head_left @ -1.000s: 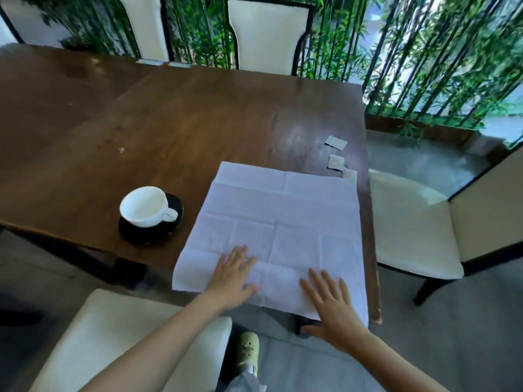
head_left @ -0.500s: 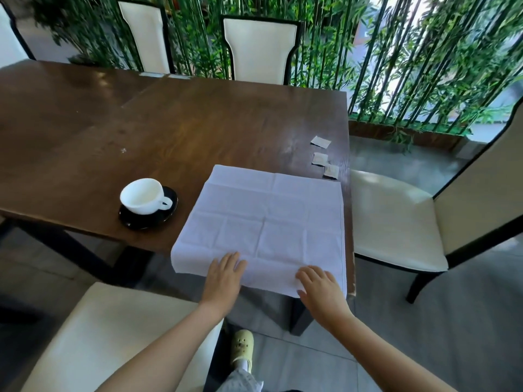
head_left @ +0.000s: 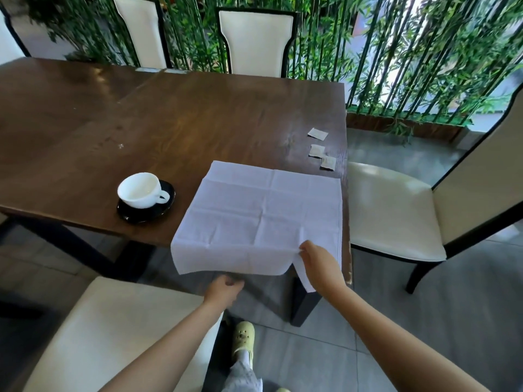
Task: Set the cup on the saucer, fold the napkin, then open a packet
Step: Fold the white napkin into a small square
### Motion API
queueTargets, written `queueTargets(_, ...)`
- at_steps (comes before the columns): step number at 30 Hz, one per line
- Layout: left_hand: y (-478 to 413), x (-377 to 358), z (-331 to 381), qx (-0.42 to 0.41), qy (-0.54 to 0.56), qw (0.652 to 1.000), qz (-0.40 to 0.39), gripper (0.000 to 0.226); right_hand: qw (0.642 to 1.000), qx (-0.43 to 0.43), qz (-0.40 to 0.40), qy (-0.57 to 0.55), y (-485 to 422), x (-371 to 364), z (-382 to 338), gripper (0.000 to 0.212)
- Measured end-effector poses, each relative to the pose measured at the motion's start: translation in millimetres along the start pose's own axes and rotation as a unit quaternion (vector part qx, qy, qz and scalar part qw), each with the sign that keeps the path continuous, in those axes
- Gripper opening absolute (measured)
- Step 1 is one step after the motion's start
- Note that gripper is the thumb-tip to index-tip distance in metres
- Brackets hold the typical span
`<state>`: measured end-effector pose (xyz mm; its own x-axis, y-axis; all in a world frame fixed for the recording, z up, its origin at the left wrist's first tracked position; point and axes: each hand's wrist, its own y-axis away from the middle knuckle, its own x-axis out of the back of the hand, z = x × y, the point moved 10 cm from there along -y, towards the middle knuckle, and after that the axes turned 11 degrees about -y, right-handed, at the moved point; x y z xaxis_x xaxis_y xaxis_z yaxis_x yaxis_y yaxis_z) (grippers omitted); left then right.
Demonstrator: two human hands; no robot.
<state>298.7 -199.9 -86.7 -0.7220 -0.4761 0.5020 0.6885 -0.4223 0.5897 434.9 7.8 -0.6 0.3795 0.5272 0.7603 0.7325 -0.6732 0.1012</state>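
**Napkin's near edge is pinched on one side only**

Head view: Your right hand [head_left: 317, 263] pinches the napkin [head_left: 263, 216] at its near edge, toward the 5 o'clock corner, and the cloth wrinkles up around the fingers. The napkin lies open and roughly square on the counter [head_left: 169, 123], with its near strip hanging over the counter's front edge. From your hands it spreads away toward 12 o'clock, so a fold would likely carry that near edge straight away from you. Your left hand [head_left: 225, 288] sits loosely curled just below the overhang at about 7 o'clock; you cannot tell whether it touches the cloth, since the fingertips are tucked under. It is the nearer hand to the free near-left corner.

The cup [head_left: 140, 190] already stands on the saucer [head_left: 145, 206] at 9 o'clock of the napkin. Three packets [head_left: 318, 151] lie past its far-right corner, at 1 o'clock; any print on them is too small to read.
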Motion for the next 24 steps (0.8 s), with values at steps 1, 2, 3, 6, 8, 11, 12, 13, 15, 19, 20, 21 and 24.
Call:
queueTargets(1, 3.3, -19.2, -12.9, 0.079, 0.158, 0.981, -0.076, 0.013, 1.000, -0.003, -0.011, -0.014, -2.7, 1.9, -0.4, 0.021)
queueTargets(2, 6.8, -30.3, -14.1, 0.120, 0.307, 0.937, -0.119, 0.012, 1.000, 0.000, -0.020, -0.021, -4.6, 4.0, -1.3, 0.021)
queueTargets(3, 7.0, -31.2, -8.7, 0.128, 0.426, 0.887, -0.124, 0.009, 0.999, 0.005, -0.024, -0.025, -5.9, 6.6, -1.4, 0.022)
queueTargets(6, 1.8, -12.6, 9.3, 0.088, 0.577, 0.808, -0.079, 0.011, 0.999, 0.011, -0.031, -0.029, -8.2, 10.5, 3.9, 0.021)
queueTargets(8, 4.7, -2.8, 12.9, 0.089, 0.581, 0.808, -0.048, 0.013, 0.999, 0.015, -0.044, -0.010, -7.1, 8.2, 7.5, 0.027)
queueTargets(11, 7.4, 18.6, 9.9, 0.102, 0.576, 0.811, 0.017, 0.007, 0.989, 0.034, -0.075, 0.124, -3.1, 0.5, 12.7, 0.070)
queueTargets(12, 7.5, 29.2, 10.4, 0.094, 0.572, 0.814, 0.040, 0.006, 0.981, 0.041, -0.082, 0.171, -1.6, -2.2, 14.1, 0.079)
queueTargets(13, 7.8, 40.6, 13.3, 0.078, 0.563, 0.821, 0.061, 0.008, 0.975, 0.042, -0.082, 0.204, -0.3, -3.8, 15.5, 0.081)
queueTargets(15, 10.9, 65.1, 24.8, 0.031, 0.517, 0.848, 0.111, 0.017, 0.967, 0.032, -0.066, 0.242, -0.5, -3.6, 17.1, 0.071)
queueTargets(19, 25.0, 109.5, 63.5, -0.070, 0.405, 0.885, 0.218, 0.041, 0.977, 0.019, -0.047, 0.205, -3.6, 1.7, 6.5, 0.045)
queueTargets(20, 26.9, 117.1, 71.9, -0.080, 0.394, 0.885, 0.235, 0.044, 0.979, 0.022, -0.043, 0.198, -5.2, 5.5, 1.9, 0.044)
queueTargets(21, 26.9, 123.5, 78.9, -0.084, 0.384, 0.885, 0.250, 0.048, 0.979, 0.027, -0.032, 0.200, -7.2, 11.3, -2.5, 0.045)
queueTargets(24, 22.7, 136.6, 98.8, -0.079, 0.339, 0.896, 0.277, 0.060, 0.978, 0.045, 0.005, 0.203, -12.9, 32.9, -13.5, 0.049)
